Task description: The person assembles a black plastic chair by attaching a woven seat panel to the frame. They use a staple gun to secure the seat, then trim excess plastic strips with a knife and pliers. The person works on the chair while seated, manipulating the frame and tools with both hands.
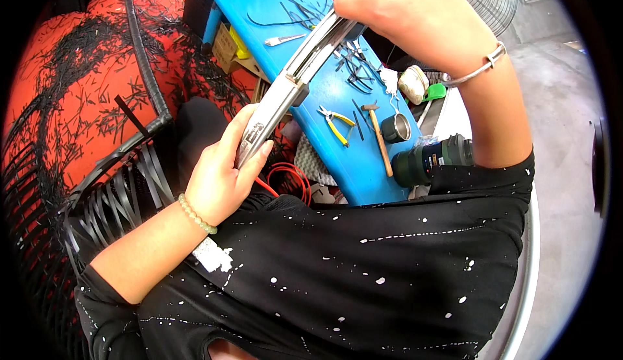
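My left grip (219,181) wraps the near end of the slotted metal tool (276,104), my right grip (396,10) curls closed at its far end, presumably steadying it left of the bench's (354,181) pliers (331,115).

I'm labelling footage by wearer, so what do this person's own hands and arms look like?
Both hands are ungloved. Above the left hand is a bracelet of round, pale green beads; above the right hand, a silvery metal bangle. The black sleeves end near the elbows and carry small white specks.
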